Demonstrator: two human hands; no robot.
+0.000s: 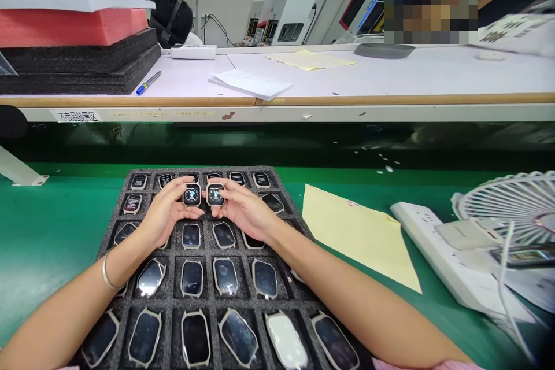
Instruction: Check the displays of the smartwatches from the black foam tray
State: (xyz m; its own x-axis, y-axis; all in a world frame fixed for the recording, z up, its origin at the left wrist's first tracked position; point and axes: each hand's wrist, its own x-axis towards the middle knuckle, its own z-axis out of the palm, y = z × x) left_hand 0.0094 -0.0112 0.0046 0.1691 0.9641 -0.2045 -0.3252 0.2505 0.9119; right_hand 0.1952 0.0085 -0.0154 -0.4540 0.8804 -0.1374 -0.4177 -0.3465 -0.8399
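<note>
The left hand [167, 214] and right hand [245, 211] meet near the centre of the frame, each holding a smartwatch body: the left watch [191, 195] and the right watch [215, 195] sit side by side, almost touching, with both screens lit, above the top rows of a dark foam tray [277, 173]. The fingers [180, 184] of both hands are closed on the cases, gripping them at the edges, though how firm the hold is seems hard to judge from this view. Neither held watch sits in a compartment. More watches [191, 236] lie in the tray's compartments, filling the rows below the hands. Each watch should be light and stiff, but its glass looks slick and easy to scratch, so the case sides seem the place to take hold, not the screen. A green surface [52, 231] carries the tray, with a yellow sheet [355, 237] to its right and a power strip [437, 248] and fan [507, 202] at the right of the frame. At upper left, a pink foam block [69, 26] sits on black foam sheets [73, 63] on a white shelf [390, 69], near a pen [148, 82] and papers [251, 84].
</note>
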